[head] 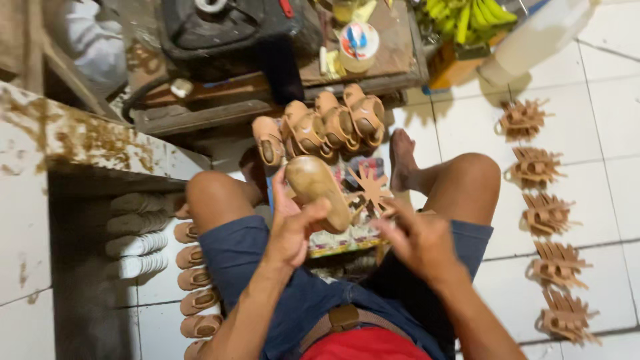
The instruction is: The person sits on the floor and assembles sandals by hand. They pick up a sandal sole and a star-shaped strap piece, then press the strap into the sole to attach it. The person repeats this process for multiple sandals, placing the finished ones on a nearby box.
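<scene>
I sit on a tiled floor with my knees spread. My left hand (291, 223) grips a tan wooden shoe last (319, 190), held tilted over my lap. My right hand (413, 237) pinches a tan star-shaped strap piece (371, 190) right beside the last. Under both lies a colourful printed sheet (350, 233). Just past my hands, several finished tan small sandals (320, 127) stand in a row.
A low stained wooden bench (253, 87) with a black machine, a tape roll and clutter stands ahead. Stacks of tan strap pieces (543, 213) line the floor at right. More sandals (197, 280) and white lasts (137, 233) lie at left beside a stained white block.
</scene>
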Motion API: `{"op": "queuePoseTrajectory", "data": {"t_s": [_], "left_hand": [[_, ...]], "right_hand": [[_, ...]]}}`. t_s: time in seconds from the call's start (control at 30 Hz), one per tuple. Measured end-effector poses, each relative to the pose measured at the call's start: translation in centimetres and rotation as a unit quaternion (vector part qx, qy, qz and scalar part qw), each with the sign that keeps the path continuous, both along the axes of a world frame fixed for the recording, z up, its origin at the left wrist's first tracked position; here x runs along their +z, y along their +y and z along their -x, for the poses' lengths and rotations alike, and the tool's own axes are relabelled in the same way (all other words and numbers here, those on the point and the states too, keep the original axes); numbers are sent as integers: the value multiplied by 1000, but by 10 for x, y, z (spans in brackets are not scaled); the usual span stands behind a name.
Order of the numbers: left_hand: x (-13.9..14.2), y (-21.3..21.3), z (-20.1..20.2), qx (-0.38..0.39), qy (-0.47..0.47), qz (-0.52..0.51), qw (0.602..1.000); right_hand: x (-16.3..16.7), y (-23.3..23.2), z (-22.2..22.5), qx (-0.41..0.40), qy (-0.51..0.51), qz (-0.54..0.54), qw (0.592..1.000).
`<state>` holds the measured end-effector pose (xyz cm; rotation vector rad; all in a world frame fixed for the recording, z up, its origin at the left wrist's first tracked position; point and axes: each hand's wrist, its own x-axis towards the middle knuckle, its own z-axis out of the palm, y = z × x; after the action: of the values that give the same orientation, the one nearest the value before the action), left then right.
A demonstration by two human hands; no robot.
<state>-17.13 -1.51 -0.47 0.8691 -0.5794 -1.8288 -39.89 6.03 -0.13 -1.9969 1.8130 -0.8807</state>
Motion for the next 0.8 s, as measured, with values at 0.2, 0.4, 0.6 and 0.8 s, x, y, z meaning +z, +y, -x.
{"op": "queuePoseTrajectory", "data": {"t_s": [0.2, 0.4, 0.6, 0.8], "left_hand": [[52, 31, 13, -37, -38, 154, 987], [67, 35, 13, -81, -34, 180, 980], [67, 33, 10, -91, -6, 177, 980], [67, 26, 6, -82, -4, 186, 979]], "right_hand": [[-9, 14, -44, 31, -78, 178, 980], [-9, 21, -52, -23, -54, 257, 965], [-11, 28, -58, -65, -60, 236, 968], [-2, 21, -61, -54, -43, 220, 973]]}}
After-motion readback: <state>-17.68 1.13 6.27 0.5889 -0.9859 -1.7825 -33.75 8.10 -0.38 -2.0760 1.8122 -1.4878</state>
